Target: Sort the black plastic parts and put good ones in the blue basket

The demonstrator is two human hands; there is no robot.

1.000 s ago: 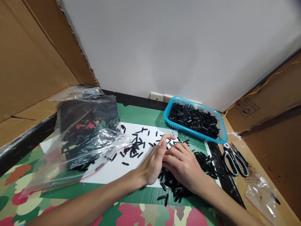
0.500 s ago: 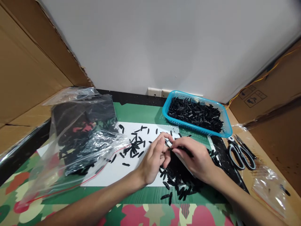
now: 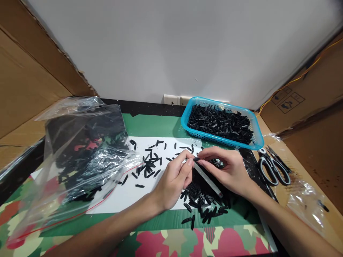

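My left hand (image 3: 175,178) is closed, thumb and forefinger pinched at the end of a small black strip (image 3: 196,159). The strip's other end is between the thumb and forefinger of my right hand (image 3: 227,167). A narrow pale grey bar-shaped tool (image 3: 209,180) slants down to the right from beside my left fingers. Whether a hand supports it I cannot tell, and its upper end is hidden. Below my hands lies a heap of black strips (image 3: 198,198). Several more black strips (image 3: 148,166) are scattered on a white sheet (image 3: 112,200) to the left.
A blue basket (image 3: 222,141) full of black pieces stands at the back right. Scissors (image 3: 273,169) lie on cardboard at the right, near a small clear bag (image 3: 305,203). A large clear zip bag (image 3: 80,153) of black pieces covers the left side. Cardboard walls stand at both sides.
My right hand has shifted slightly up, and its fingertips now meet my left fingertips at a black strip. More of the pale tool shows between my hands. The view has tilted slightly.
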